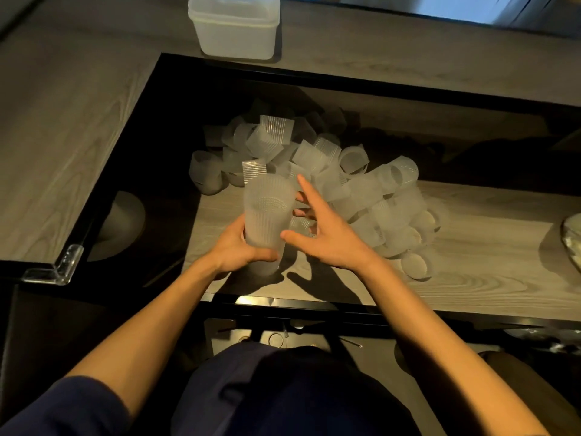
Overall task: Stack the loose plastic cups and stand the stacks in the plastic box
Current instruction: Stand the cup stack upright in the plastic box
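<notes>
Loose cups (345, 190) lie in a jumbled pile on the lower wooden surface (471, 272). They are frosted, translucent plastic with fine vertical ribbing down their sides. Most are tipped on their sides, mouths pointing every way, and some are in shadow toward the back. One lies apart at the near right edge of the pile.

In front of the pile stands the stack (265, 215), several cups nested into a tall, tapered column. It is upright with its foot on the wood, and a dotted pattern shows through its top (the nested walls make it look cloudier than the single cups). The left hand (239, 247) grips the stack low down, thumb across the near side and fingers wrapped behind.

The right hand (327, 237) is just beside the stack, released, with fingers straight and spread, the index finger pointing into the pile. Whether its fingertips touch a cup beneath them is unclear.

The plastic box (235, 29), pale and translucent, sits on the raised counter (63, 136) at the far side, well apart from the cups. A glass bowl (573, 243) shows at the right edge.
</notes>
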Demonstrator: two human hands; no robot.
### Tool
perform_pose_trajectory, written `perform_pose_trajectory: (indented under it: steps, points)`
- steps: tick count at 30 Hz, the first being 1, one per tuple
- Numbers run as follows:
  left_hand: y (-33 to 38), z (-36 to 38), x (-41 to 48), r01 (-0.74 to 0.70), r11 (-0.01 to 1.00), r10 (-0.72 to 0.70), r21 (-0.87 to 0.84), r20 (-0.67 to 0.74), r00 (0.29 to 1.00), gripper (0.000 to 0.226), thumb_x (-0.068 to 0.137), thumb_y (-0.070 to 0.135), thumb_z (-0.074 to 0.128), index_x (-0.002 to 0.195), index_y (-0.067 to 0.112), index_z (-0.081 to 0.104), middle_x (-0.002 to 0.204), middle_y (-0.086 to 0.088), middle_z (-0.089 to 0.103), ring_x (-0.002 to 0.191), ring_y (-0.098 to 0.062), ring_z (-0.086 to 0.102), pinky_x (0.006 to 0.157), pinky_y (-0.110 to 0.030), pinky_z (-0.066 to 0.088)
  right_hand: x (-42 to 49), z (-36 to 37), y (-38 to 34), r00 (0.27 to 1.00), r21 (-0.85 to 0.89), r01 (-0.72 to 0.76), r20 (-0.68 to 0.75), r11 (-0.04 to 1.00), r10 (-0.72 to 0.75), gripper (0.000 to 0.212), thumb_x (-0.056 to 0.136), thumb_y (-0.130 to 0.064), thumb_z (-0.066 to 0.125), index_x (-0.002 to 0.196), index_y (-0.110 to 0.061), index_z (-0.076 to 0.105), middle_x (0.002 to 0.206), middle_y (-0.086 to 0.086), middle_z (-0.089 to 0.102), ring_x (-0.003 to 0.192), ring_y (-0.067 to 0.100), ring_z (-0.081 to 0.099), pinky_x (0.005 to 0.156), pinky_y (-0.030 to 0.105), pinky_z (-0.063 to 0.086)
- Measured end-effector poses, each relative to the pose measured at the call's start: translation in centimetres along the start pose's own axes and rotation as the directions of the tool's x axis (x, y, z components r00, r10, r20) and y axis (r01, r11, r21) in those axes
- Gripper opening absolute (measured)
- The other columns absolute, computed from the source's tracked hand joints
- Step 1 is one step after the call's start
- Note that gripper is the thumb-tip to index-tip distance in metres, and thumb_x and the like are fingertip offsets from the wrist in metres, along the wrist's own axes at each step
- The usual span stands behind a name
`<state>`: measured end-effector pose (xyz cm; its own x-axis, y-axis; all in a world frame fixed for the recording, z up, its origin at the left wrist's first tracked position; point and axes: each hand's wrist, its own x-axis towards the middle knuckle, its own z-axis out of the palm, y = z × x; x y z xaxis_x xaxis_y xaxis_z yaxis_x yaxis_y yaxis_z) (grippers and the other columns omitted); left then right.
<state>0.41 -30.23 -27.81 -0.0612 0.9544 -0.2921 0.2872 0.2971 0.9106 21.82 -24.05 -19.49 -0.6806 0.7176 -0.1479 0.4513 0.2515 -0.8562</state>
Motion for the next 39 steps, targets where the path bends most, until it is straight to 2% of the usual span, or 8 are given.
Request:
perform_pose_trajectory:
  steps: [5,9,14,18,22,26,32,39]
  points:
    - [4.3,-2.1,0.4,-0.137,0.991,0.137,0.012,-0.007,0.991,0.092,0.056,0.041,0.089,0.136,0.032,0.045,0.125,0.008,0.057,0.117,-0.011,0.057,0.095,-0.041,0.055,1.9,-0.3,-0.8,1.000,-0.045,0.018,-0.022,0.999,-0.019,0.074,0.092,-0.028,0.075,0.154,-0.019,0.037,0.149,-0.005,0.048,0.134,0.009,0.048,0.114,0.041,0.045]
    - [8.0,-4.8,0.9,-0.265,0.962,0.266,0.069,-0.005,0.964,0.095,0.058,0.051,0.086,0.140,0.028,0.044,0.124,0.008,0.057,0.115,-0.008,0.059,0.092,-0.035,0.056,3.6,-1.1,-3.2,0.991,-0.045,0.086,-0.095,0.995,-0.090,0.068,0.092,-0.033,0.075,0.150,-0.022,0.041,0.140,-0.011,0.051,0.128,0.008,0.053,0.107,0.039,0.051]
    - [13.9,-9.5,1.7,-0.368,0.929,0.369,0.047,-0.007,0.929,0.087,0.059,0.045,0.087,0.135,0.033,0.048,0.123,0.009,0.059,0.115,-0.005,0.061,0.090,-0.031,0.059,6.6,-4.1,-7.7,0.964,-0.058,0.208,-0.158,0.976,-0.215,0.065,0.093,-0.034,0.074,0.149,-0.026,0.042,0.138,-0.017,0.053,0.125,0.000,0.054,0.098,0.020,0.052]
    - [18.6,-14.1,3.0,-0.438,0.894,0.441,0.094,-0.008,0.897,0.081,0.068,0.033,0.091,0.138,0.026,0.051,0.125,0.006,0.062,0.117,-0.011,0.062,0.096,-0.038,0.057,9.3,-7.0,-12.6,0.931,-0.062,0.288,-0.217,0.956,-0.295,0.062,0.090,-0.032,0.077,0.145,-0.030,0.047,0.129,-0.025,0.055,0.120,-0.007,0.054,0.091,0.009,0.048]
    - [23.7,-18.1,4.6,-0.494,0.868,0.496,0.058,-0.038,0.867,0.083,0.072,0.035,0.090,0.143,0.023,0.049,0.131,-0.001,0.065,0.122,-0.019,0.063,0.099,-0.049,0.055,12.4,-9.9,-17.5,0.851,-0.031,0.422,-0.331,0.906,-0.408,0.050,0.092,-0.025,0.075,0.138,-0.027,0.055,0.128,-0.015,0.062,0.113,-0.001,0.063,0.093,0.018,0.055]
    - [29.0,-21.2,6.8,-0.512,0.858,0.514,0.049,-0.036,0.857,0.082,0.078,0.038,0.086,0.146,0.028,0.044,0.131,0.001,0.065,0.119,-0.017,0.066,0.089,-0.049,0.061,16.2,-13.2,-21.3,0.792,-0.034,0.482,-0.410,0.876,-0.451,0.046,0.094,-0.031,0.074,0.137,-0.021,0.058,0.131,-0.007,0.065,0.113,0.007,0.066,0.094,0.032,0.059]
    - [32.6,-25.0,12.3,-0.518,0.851,0.526,0.089,-0.123,0.842,0.103,0.067,0.043,0.089,0.151,0.033,0.030,0.138,0.001,0.054,0.123,-0.018,0.061,0.090,-0.042,0.061,23.0,-17.1,-23.5,0.798,-0.091,0.463,-0.390,0.882,-0.459,0.049,0.098,-0.024,0.070,0.143,-0.015,0.053,0.138,0.000,0.062,0.121,0.017,0.063,0.102,0.046,0.056]
    - [31.1,-28.9,21.7,-0.484,0.859,0.509,0.165,-0.179,0.842,0.088,0.074,0.034,0.090,0.147,0.028,0.041,0.132,0.001,0.060,0.121,-0.017,0.061,0.100,-0.048,0.056,32.4,-18.8,-21.5,0.840,-0.146,0.403,-0.333,0.903,-0.429,0.052,0.098,-0.022,0.069,0.145,-0.014,0.049,0.142,0.002,0.058,0.128,0.016,0.058,0.109,0.042,0.051]
